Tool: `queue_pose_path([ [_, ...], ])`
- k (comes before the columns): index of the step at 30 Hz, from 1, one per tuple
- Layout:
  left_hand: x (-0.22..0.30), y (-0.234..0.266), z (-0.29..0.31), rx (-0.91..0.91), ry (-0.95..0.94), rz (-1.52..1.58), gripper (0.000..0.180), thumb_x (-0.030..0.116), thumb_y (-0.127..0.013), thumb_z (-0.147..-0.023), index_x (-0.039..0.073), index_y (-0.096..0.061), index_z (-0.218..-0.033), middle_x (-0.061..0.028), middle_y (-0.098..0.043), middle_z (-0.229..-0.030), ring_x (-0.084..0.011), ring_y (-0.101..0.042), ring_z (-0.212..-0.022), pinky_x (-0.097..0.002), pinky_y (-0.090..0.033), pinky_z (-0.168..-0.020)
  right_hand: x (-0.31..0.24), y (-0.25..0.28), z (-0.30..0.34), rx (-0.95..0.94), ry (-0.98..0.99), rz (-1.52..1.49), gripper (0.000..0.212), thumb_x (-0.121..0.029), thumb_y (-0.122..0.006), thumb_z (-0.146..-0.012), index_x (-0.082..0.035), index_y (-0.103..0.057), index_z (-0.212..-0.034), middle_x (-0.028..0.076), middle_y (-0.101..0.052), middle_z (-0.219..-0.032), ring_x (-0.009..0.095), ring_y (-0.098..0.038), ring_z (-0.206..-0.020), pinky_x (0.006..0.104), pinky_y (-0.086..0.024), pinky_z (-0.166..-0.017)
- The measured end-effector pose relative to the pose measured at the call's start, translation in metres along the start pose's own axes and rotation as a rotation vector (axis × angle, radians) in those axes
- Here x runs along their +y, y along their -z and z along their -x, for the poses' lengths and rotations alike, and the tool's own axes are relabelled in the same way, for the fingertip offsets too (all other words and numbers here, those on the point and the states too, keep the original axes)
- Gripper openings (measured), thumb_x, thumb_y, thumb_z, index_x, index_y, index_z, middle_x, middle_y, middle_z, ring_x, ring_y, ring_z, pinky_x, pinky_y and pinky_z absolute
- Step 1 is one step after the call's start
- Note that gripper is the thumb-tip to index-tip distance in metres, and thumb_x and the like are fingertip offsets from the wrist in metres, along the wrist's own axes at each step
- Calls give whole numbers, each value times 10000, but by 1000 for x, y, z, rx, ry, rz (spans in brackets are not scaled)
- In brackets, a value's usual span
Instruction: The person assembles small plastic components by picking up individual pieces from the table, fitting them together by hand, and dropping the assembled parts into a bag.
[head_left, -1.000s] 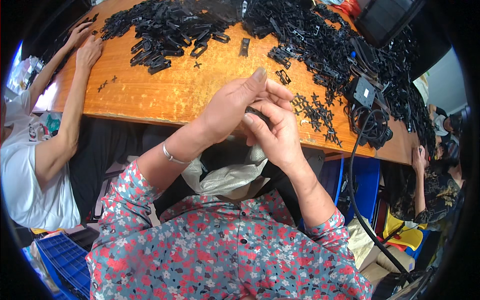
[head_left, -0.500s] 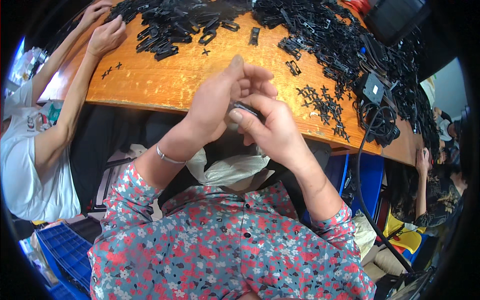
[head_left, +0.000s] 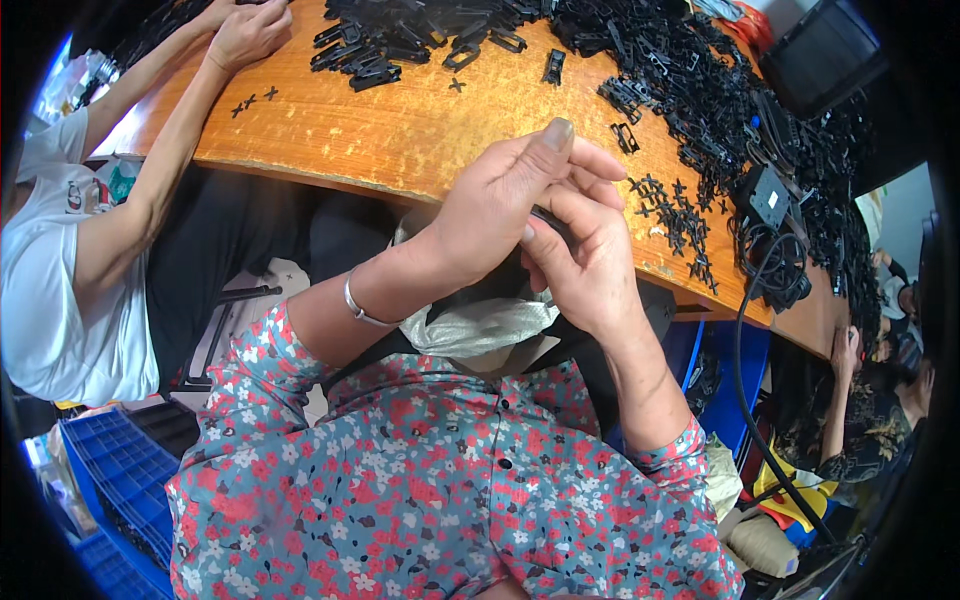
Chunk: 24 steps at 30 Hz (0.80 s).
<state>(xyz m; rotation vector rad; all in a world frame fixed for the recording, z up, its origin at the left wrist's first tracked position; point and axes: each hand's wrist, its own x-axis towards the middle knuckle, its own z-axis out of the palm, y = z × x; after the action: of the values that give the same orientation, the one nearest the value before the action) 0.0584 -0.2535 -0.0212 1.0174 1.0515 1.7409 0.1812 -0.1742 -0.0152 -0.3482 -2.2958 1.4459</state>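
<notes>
My left hand (head_left: 505,205) is raised over the table's near edge, thumb up and fingers loosely bent and apart. Its palm lies against my right hand (head_left: 592,270), whose thumb and fingers are closed round a small black plastic part (head_left: 555,222). Most of that part is hidden between the two hands, so its exact shape cannot be made out. Beyond the hands, small black cross-shaped pieces (head_left: 680,222) lie in a loose group on the right of the wooden table (head_left: 330,140).
Black clip-like parts (head_left: 670,85) are heaped along the far side. A black box (head_left: 765,195) with a coiled cable stands at the right. On the left, another person's hands (head_left: 245,35) rest at the table. Blue crates (head_left: 115,460) stand at the lower left.
Both hands have moved right in the picture, still pressed together round the black part. The view has shifted, and the table appears higher and further right.
</notes>
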Motion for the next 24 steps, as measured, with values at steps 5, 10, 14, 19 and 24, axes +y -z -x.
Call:
queue_pose_path([
  [5,-13,17,-4,148,162,248,543,418,-340,-1123,-34,-633,-1187,-125,-706,-1011,-183,-679,-942,-319,-542,-887,0,6,-12,-227,-294,-193,205,-146,-607,-1024,28,-661,-1117,40,-624,-821,98,-604,-620,236,-494,-565],
  [10,-9,29,-12,306,80,201,424,354,-432,-1101,-16,-637,-1132,-83,-684,-939,-145,-637,-870,-314,-533,-860,8,17,-1,-285,-316,-523,200,-136,-591,-1033,25,-634,-1146,22,-651,-798,86,-625,-643,229,-522,-594],
  [14,-15,31,-7,254,88,194,388,316,-434,-1109,-20,-619,-1167,-89,-687,-960,-140,-664,-870,-286,-545,-838,4,16,1,-239,-358,-553,234,-138,-593,-1035,25,-634,-1198,34,-663,-809,98,-647,-642,220,-541,-614],
  [19,-11,28,-6,250,104,220,391,317,-435,-1109,-28,-605,-1183,-96,-682,-953,-137,-659,-855,-284,-547,-820,11,14,3,-218,-318,-513,228,-156,-584,-1044,20,-635,-1181,28,-662,-803,90,-631,-602,216,-509,-575],
  [24,-9,28,2,250,139,204,390,315,-438,-1108,-33,-592,-1197,-100,-678,-955,-144,-659,-849,-286,-552,-815,18,8,4,-227,-319,-462,233,-177,-573,-1054,8,-627,-1183,23,-656,-787,84,-622,-591,213,-475,-547],
])
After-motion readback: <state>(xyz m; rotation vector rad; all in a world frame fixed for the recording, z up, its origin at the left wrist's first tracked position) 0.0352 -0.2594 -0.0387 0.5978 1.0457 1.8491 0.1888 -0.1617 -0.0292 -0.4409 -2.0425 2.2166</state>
